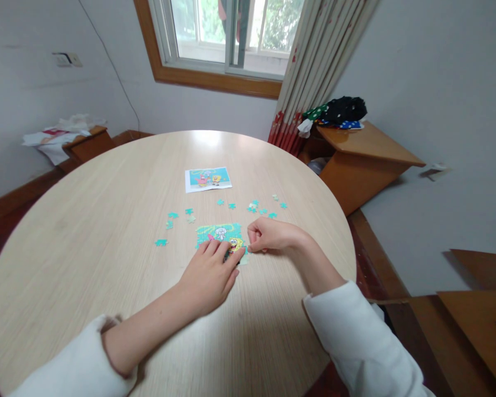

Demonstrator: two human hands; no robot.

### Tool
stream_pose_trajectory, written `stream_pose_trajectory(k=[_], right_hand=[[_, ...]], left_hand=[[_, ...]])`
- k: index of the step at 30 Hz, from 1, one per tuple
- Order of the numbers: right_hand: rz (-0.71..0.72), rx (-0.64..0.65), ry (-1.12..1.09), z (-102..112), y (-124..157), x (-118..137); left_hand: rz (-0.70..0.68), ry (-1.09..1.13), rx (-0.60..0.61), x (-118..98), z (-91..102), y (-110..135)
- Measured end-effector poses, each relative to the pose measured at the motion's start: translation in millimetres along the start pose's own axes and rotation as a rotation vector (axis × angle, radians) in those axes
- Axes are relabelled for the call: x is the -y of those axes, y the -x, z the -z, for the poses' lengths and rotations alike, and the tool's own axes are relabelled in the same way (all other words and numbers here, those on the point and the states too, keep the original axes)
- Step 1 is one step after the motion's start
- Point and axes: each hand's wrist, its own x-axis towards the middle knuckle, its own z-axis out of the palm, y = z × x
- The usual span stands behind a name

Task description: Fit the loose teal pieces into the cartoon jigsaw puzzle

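So, the only thing bearing anything is the round table [107,220], and what lies on it sits close to the fingers. The left hand [209,275] lies palm down with its fingers spread wide and flat, holding nothing; the fingertips rest on the near edge of the puzzle [219,230], a partly joined patch of teal with cartoon figures. The near right corner of that patch is hidden under those fingertips. The right hand [268,234] rests just to the right of the left fingertips, at the puzzle's right edge. Its fingers are curled narrow, thumb drawn in against them. Whether a piece sits between them, I cannot tell.

Beyond the fingers of both hands, loose pieces are scattered. One cluster [254,207] lies just past the right knuckles, stretching off to the right. A few more [177,216] lie past the left fingertips, off the puzzle's far left corner. A single piece [161,242] lies to the left of the left fingers, apart from the rest. Farther out, well beyond the puzzle, lies a printed picture [208,179] showing the same cartoon figures, flat and a little askew. Nothing stands between the fingers and any of these.

Off the table, far to the right of the right hand, is a low wooden cabinet [367,149] with dark and dotted clothes [339,110] heaped on it beside a curtain [314,66]. Far to the left, papers [62,135] lie on a low stand.
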Motion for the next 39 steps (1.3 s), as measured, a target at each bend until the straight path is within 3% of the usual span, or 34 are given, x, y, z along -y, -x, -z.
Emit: stream_pose_trajectory(k=[11, 13, 16, 19, 21, 24, 28, 30, 34, 39], right_hand=[[0.034, 0.002, -0.061, -1, 0, -2], [0.07, -0.102, -0.137, 0, -1, -3], [0.123, -0.357, -0.256, 1, -6, -5], [0.143, -0.564, -0.338, 3, -15, -9], [0.163, -0.617, -0.409, 3, -20, -11], [0.189, -0.487, -0.533, 2, -20, -13], [0.184, -0.104, -0.53, 3, -12, -11], [0.164, 0.0, -0.481, 4, -7, -10], [0.12, 0.077, -0.452, 7, -4, -9], [0.108, 0.024, -0.497, 7, -6, -10]], left_hand=[[0.003, -0.016, 0.021, -1, 3.2, -1], [0.001, 0.001, 0.013, -1, 2.0, 0], [-0.004, 0.1, -0.04, 1, 0.6, -1], [0.009, 0.278, -0.206, 11, 1.7, -3], [0.052, 0.34, -0.352, 22, 3.7, -4], [0.116, 0.354, -0.442, 38, 6.4, -7], [0.21, 0.366, -0.394, 48, 6.8, -9], [0.231, 0.404, -0.371, 47, 7.1, -9], [0.227, 0.429, -0.36, 38, 8.0, -7], [0.058, 0.365, -0.33, 26, 5.6, -3]])
